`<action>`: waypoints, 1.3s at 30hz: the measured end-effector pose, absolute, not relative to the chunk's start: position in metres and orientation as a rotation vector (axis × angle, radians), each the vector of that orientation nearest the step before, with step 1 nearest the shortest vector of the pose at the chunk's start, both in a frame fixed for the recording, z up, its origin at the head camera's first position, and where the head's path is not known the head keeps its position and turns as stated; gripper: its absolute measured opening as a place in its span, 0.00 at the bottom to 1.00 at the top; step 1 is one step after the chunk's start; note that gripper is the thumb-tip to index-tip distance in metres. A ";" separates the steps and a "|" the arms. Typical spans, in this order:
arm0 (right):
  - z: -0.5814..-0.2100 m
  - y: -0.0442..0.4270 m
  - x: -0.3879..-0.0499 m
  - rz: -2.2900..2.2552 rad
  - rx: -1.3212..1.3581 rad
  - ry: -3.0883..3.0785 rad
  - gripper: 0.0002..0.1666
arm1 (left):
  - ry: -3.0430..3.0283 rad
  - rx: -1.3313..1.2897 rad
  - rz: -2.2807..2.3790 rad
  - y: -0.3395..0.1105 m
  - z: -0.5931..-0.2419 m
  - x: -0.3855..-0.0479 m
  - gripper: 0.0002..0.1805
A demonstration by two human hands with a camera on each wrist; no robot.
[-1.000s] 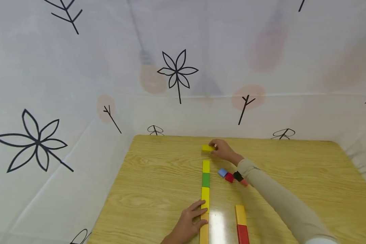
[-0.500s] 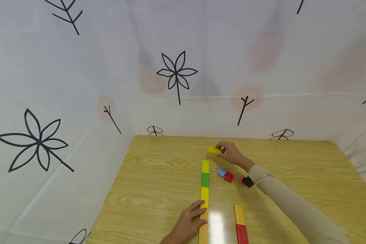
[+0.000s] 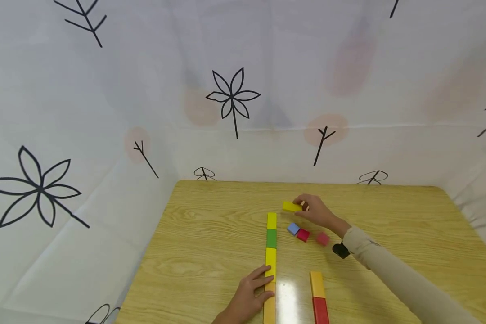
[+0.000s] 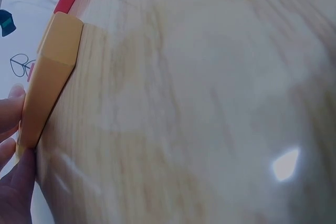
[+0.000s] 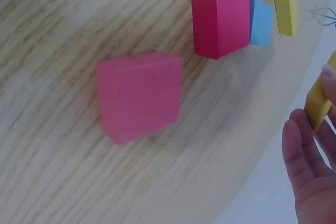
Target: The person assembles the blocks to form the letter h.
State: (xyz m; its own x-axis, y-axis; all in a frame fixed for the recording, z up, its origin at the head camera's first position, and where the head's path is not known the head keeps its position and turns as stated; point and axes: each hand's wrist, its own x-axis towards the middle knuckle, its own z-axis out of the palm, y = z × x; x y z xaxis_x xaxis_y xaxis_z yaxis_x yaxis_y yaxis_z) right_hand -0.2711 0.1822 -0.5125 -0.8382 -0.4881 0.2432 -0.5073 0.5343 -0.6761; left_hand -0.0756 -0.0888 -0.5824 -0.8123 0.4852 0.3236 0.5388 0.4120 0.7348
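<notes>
Right hand with fingers pinching a yellow block near the far end of a long block row, left hand touching the row, fingers apart, blue block beside red block on the desk.

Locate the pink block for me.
In the head view, the pink block sits right of centre on the table, apart from and to the right of the small red block, lower in the picture than the right hand.
</notes>
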 end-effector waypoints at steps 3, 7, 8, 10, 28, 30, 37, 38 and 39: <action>-0.512 0.183 -0.267 1.235 0.895 -2.741 0.16 | -2.590 -0.936 -1.392 -0.089 -0.582 -0.075 0.21; -0.512 0.184 -0.260 1.238 0.923 -2.753 0.16 | -2.582 -0.938 -1.387 -0.088 -0.582 -0.075 0.21; -0.512 0.184 -0.259 1.244 0.928 -2.754 0.16 | -2.581 -0.940 -1.386 -0.088 -0.582 -0.075 0.21; -0.513 0.185 -0.256 1.249 0.939 -2.750 0.16 | -2.578 -0.944 -1.386 -0.088 -0.582 -0.075 0.21; -0.518 0.183 -0.226 1.329 1.051 -2.711 0.15 | -2.591 -0.929 -1.409 -0.090 -0.582 -0.075 0.21; -0.520 0.183 -0.224 1.332 1.052 -2.726 0.15 | -2.588 -0.931 -1.405 -0.090 -0.582 -0.075 0.21; -0.524 0.183 -0.216 1.342 1.047 -2.737 0.16 | -2.600 -0.929 -1.430 -0.090 -0.583 -0.075 0.21; -0.525 0.182 -0.215 1.343 1.045 -2.737 0.15 | -2.607 -0.926 -1.437 -0.090 -0.583 -0.075 0.21; -0.525 0.182 -0.214 1.347 1.042 -2.736 0.15 | -2.612 -0.923 -1.445 -0.090 -0.583 -0.075 0.21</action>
State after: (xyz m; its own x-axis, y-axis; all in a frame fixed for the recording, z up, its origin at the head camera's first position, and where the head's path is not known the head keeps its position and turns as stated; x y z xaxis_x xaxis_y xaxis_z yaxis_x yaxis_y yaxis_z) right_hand -0.2139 0.1823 -0.5255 -0.7879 -0.5819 0.2013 -0.5144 0.4424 -0.7346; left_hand -0.0747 -0.0900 -0.5828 -0.8255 0.4858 0.2872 0.5014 0.3978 0.7683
